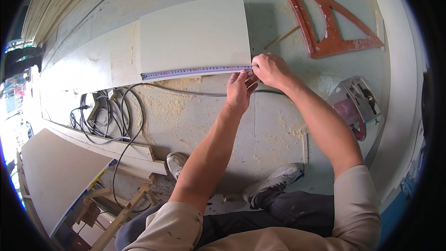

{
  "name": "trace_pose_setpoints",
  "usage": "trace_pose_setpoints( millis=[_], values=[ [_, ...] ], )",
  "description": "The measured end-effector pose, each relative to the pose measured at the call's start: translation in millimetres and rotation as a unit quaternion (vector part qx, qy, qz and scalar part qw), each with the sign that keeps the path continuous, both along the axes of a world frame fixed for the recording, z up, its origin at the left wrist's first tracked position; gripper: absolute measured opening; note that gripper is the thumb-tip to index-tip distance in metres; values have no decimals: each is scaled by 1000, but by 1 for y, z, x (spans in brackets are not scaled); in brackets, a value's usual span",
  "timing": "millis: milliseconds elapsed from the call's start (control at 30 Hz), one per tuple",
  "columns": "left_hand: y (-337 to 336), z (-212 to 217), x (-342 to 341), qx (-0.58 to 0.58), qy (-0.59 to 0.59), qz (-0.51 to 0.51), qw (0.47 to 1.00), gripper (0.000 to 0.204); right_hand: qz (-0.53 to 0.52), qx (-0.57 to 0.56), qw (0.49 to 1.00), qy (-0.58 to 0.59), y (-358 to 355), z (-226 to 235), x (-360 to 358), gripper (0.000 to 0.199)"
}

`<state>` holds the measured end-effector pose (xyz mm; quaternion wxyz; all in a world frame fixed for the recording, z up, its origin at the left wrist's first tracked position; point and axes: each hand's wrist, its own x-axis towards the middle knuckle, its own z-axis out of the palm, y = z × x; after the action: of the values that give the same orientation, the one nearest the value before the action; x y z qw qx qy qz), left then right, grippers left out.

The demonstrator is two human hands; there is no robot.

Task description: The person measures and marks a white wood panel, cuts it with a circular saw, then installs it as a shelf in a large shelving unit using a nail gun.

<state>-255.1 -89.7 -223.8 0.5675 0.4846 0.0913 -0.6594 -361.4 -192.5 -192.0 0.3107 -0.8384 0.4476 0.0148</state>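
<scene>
A tape measure's blade [195, 71] lies stretched along the near edge of a white rectangular board [195, 32], with its end at the board's left edge. At the board's near right corner my left hand [239, 89] is closed, its thumb and fingers pinching the blade against the edge. Just beyond that corner my right hand [272, 69] is closed round the tape measure's other end; the fingers hide the case. A longer white panel [102, 56] runs off to the left, under or against the board.
A red triangular frame [331, 30] lies at the far right, a circular saw [355, 104] nearer. A black cable [186, 93] crosses the sawdust-strewn floor to coiled cords [109, 116] at left. Boards and a wooden stand [125, 214] are at lower left. Long strips [60, 0] are stacked far left.
</scene>
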Motion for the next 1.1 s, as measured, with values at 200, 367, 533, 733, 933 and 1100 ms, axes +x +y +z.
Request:
trace_pose_setpoints(
  millis=[200,367,533,733,933,1100],
  values=[
    [1,-9,1,-34,17,29,999,13,14,-23,1000,9,-1,-3,1,21],
    [3,-18,1,-50,17,31,998,11,26,-35,999,4,1,-6,-2,21],
    [2,-17,-2,-56,26,54,997,10,17,-21,999,26,2,0,0,19],
    [3,-12,0,-50,24,55,997,11,6,-9,1000,19,5,1,3,21],
    [5,-29,1,-95,39,44,994,7,-1,-16,1000,19,4,0,-3,18],
    [3,-39,1,-91,78,60,991,5,-6,20,1000,-24,-1,-3,4,16]
  ],
)
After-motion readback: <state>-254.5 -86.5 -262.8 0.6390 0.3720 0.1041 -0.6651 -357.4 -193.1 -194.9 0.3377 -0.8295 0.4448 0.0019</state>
